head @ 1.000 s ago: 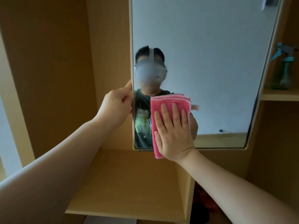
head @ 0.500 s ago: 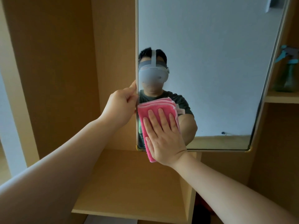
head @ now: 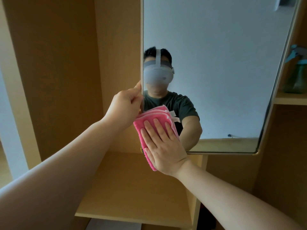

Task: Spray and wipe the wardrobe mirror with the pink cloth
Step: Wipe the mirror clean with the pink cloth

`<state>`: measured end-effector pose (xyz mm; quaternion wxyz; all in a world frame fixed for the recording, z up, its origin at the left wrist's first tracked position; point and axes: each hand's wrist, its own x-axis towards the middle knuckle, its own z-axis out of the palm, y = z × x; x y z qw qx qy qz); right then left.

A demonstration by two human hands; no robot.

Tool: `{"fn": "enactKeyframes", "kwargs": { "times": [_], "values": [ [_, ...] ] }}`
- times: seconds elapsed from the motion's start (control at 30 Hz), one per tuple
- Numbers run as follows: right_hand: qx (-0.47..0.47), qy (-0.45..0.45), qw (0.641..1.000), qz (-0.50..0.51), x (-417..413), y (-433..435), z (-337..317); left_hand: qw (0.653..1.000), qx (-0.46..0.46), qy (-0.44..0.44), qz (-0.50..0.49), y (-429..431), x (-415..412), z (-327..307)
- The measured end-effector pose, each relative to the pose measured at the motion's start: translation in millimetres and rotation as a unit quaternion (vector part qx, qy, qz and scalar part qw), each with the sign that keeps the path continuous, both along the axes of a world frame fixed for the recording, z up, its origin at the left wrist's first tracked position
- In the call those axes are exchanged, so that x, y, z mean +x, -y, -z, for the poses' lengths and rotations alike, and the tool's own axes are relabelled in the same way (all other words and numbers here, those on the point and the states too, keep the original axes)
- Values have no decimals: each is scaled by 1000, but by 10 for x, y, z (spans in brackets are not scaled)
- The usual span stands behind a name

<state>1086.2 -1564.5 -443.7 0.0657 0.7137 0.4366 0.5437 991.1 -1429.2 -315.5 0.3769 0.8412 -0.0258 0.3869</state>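
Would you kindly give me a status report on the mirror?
Left hand grips mirror edge. Right hand flat, pressing pink cloth on its lower corner. Nothing blocking.

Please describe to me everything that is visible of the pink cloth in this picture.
The pink cloth looks like soft, fluffy fabric, folded into several layers, with white tags at its upper right corner. It lies flat, slightly tilted, on the lower left corner of the mirror and overhangs the bottom edge. The right hand presses it with straight fingers; the left hand grips the mirror's edge beside it.
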Motion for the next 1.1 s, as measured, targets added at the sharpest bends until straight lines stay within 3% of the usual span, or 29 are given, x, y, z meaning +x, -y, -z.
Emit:
{"fn": "enactKeyframes", "kwargs": {
  "times": [0.4,0.7,0.87,1.1],
  "values": [
    [-55,15,996,-62,5,94,185,998,-54,-3,32,-28,45,17],
    [-121,-44,979,-157,-174,133,164,998,-45,-3,38,-56,-5,28],
    [-122,-155,953,-231,-463,-113,-226,999,13,-29,7,-192,-151,-122],
    [-84,-287,917,-266,-832,-648,-1395,995,-28,-76,-62,-635,-585,-1049]
  ]
}}
